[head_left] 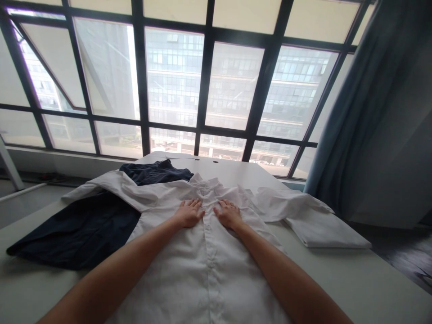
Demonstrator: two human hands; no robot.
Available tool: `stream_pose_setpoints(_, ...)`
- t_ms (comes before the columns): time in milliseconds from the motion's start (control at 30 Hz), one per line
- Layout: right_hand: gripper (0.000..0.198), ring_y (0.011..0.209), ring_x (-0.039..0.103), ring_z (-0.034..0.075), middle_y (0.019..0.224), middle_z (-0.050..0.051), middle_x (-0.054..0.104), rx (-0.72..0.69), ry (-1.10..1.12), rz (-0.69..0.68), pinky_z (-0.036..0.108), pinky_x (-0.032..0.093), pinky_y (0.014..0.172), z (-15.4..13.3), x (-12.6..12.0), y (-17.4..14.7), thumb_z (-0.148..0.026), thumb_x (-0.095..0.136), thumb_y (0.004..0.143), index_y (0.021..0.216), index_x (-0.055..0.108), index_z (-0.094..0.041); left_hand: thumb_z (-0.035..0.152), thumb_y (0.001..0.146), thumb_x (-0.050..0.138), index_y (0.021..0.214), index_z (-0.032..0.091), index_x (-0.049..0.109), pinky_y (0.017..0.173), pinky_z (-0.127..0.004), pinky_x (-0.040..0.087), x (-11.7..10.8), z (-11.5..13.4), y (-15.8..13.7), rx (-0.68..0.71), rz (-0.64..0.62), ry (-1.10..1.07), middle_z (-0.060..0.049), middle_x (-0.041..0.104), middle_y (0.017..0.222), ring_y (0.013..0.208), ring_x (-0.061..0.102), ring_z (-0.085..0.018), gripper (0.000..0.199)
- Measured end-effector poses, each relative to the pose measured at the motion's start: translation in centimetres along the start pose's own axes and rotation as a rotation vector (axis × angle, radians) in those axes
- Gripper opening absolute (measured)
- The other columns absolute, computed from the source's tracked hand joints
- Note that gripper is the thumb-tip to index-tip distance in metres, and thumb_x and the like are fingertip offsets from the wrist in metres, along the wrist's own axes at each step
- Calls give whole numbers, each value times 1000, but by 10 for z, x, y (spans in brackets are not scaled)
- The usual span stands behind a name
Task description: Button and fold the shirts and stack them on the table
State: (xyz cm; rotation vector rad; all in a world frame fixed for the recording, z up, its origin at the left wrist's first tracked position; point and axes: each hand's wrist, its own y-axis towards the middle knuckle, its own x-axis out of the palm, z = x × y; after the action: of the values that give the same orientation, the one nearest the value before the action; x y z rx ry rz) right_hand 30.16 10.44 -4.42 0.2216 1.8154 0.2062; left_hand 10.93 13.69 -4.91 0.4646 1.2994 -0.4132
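Forearms (118, 279) over white shirt (199, 279); left hand (189, 215), right hand (228, 215) flat on it, fingers (195, 203) slightly spread

left hand (190, 214): palm down | right hand (229, 214): palm down | fingers (195, 204): slightly spread | arms (270, 256): stretched forward

No lettering, label, brand, number or sign can be read: not on the white shirt (209, 265), the dark cloth (84, 229) left of it, the folded white cloth (332, 229) right of it, or the building (172, 85) beyond it.
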Motion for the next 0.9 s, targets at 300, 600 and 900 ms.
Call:
stream_pose_setpoints(300,55,131,47,36,143,19,52,-80,-63,-154,49,40,102,9,-6,-16,-53,48,93,132,60,-17,47,101,30,152,14,37,111,-66,21,16,4,-26,66,-26,19,-20,26,159,147,21,-39,61)
stream_pose_setpoints(600,40,102,63,25,114,15,68,-111,-95,-101,37,44,90,36,-37,17,-44,43,97,100,74,-18,39,95,45,107,20,73,98,-36,43,-29,-44,4,4,152,-64,-13,69,114,110,60,-28,35)
stream_pose_setpoints(900,51,128,50,32,139,22,53,291,-292,-191,41,40,99,116,-49,50,-43,43,97,134,58,-11,41,97,38,132,21,59,104,-53,36,-29,-91,16,-171,129,102,-13,51,145,131,45,-34,45)
